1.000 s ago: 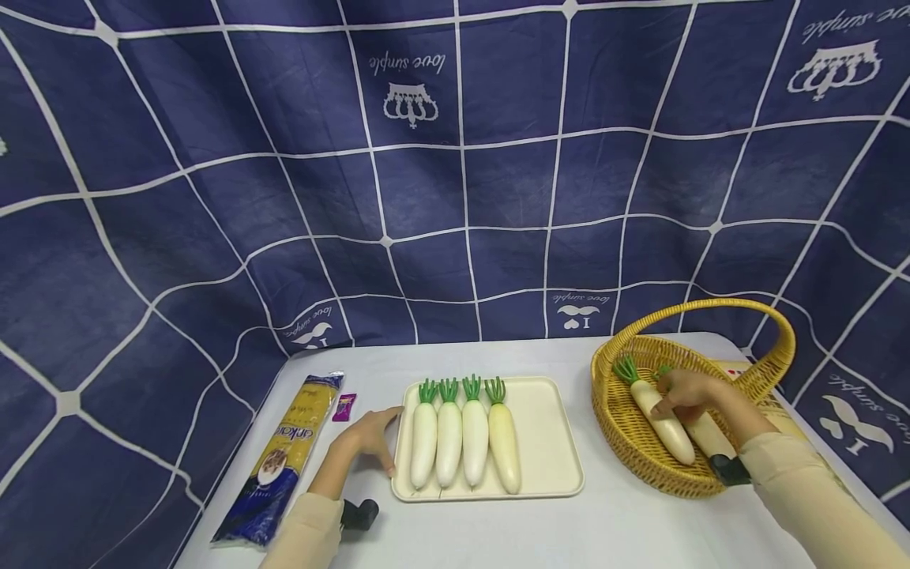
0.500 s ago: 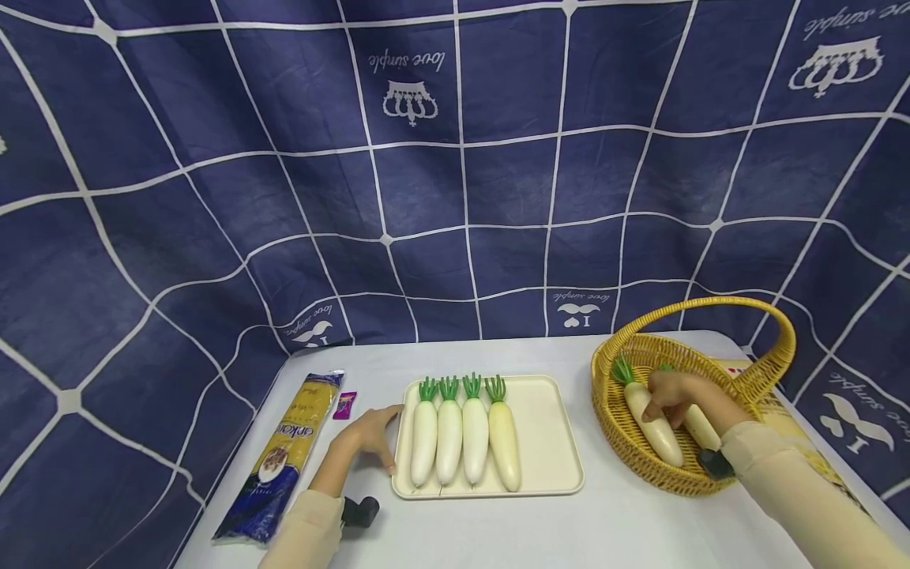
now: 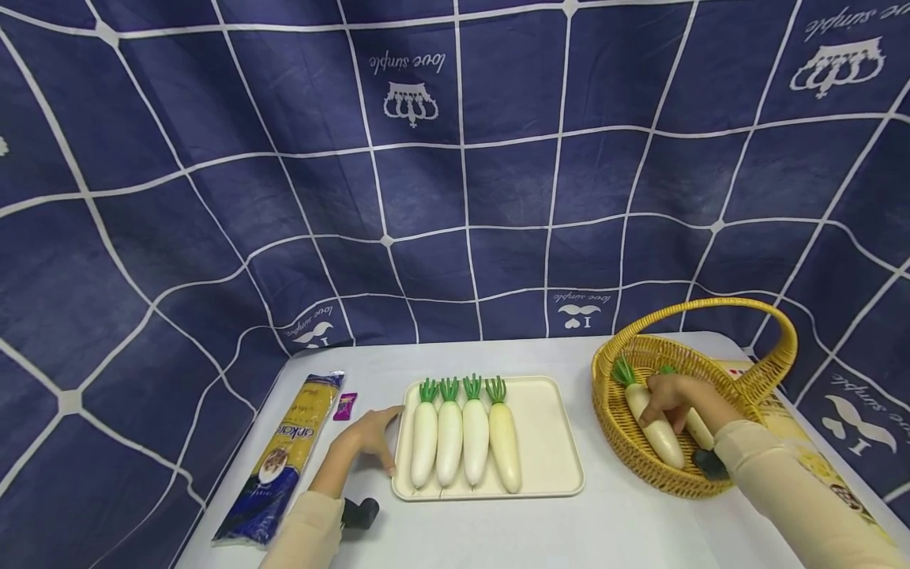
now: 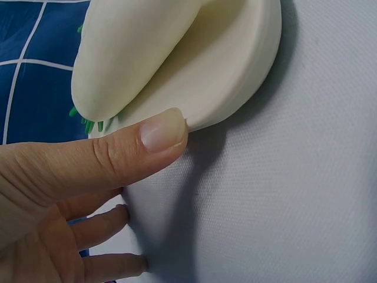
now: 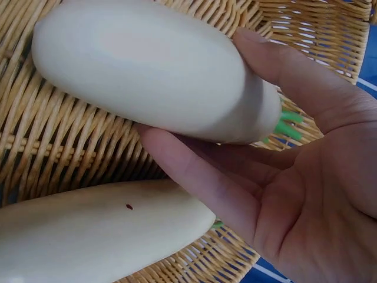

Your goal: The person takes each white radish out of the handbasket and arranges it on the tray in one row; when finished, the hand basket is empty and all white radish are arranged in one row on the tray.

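Inside the wicker basket [image 3: 613, 435], my right hand [image 3: 674, 395] grips a white radish [image 5: 141, 65] near its green-leaved end. In the right wrist view the thumb lies along one side of it and the fingers along the other. A second white radish [image 5: 106, 230] with a small dark spot lies beside it in the basket. My left hand [image 3: 370, 435] is at the left edge of the cream tray [image 3: 546, 442], fingers spread, thumb tip [image 4: 165, 130] at the rim. Several radishes [image 3: 449, 446] lie side by side on the tray, leaves pointing away; the rightmost is yellower.
A blue and yellow pasta packet [image 3: 284, 450] and a small purple wrapped sweet [image 3: 344, 406] lie left of the tray. The basket's tall handle [image 3: 704, 303] arches over it. Another yellow packet [image 3: 789, 427] lies right of the basket, partly under my right arm.
My right hand has shifted slightly left and closed round the left radish in the basket, which has moved a little left. The left hand has stayed at the tray.
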`<state>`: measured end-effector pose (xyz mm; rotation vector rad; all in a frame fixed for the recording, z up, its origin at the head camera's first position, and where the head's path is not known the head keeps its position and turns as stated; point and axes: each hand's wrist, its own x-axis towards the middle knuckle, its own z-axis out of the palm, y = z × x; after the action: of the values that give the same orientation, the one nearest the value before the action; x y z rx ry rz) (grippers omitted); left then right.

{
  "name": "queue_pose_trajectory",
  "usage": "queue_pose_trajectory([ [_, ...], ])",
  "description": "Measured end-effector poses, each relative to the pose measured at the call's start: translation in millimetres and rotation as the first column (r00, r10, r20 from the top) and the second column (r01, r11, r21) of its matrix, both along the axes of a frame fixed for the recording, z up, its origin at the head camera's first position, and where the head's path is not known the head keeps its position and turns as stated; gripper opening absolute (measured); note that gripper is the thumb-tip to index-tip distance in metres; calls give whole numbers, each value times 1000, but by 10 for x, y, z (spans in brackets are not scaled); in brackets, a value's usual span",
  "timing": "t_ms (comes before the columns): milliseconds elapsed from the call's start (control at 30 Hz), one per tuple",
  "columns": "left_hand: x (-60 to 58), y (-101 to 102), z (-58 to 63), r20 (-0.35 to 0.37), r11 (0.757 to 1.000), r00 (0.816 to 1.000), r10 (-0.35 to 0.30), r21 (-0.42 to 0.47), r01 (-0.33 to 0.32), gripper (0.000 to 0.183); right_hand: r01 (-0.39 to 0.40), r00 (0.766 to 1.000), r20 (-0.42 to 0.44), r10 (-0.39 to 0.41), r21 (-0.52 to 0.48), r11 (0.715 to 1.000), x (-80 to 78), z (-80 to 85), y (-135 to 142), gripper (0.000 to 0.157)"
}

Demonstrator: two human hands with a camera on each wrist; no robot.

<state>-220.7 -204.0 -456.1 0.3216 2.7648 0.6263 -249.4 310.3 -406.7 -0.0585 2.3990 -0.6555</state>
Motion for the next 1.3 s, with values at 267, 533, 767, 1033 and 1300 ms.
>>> queue_pose_trajectory([
  [267, 7, 7, 10, -8, 1000, 1000, -10, 6, 10, 109, 6, 1000, 13, -7, 18, 1000, -18, -16, 5, 65],
  [533, 6, -8, 12, -10, 1000, 1000, -22, 0, 22, 110, 8, 1000, 24, -8, 1, 1000, -30, -35, 14, 68],
  [767, -3, -10, 13, -10, 1000, 1000, -26, -5, 26, 109, 5, 1000, 13, -5, 18, 1000, -36, -35, 12, 73],
  [1033, -14, -18, -1, -8, 1000, 1000, -24, -6, 24, 109, -8, 1000, -8, 9, 56, 998, -26, -16, 26, 74],
  [1300, -5, -6, -21, -6, 1000, 1000, -18, 1, 18, 109, -6, 999, -39, 7, 16, 1000, 20, 35, 46, 85],
])
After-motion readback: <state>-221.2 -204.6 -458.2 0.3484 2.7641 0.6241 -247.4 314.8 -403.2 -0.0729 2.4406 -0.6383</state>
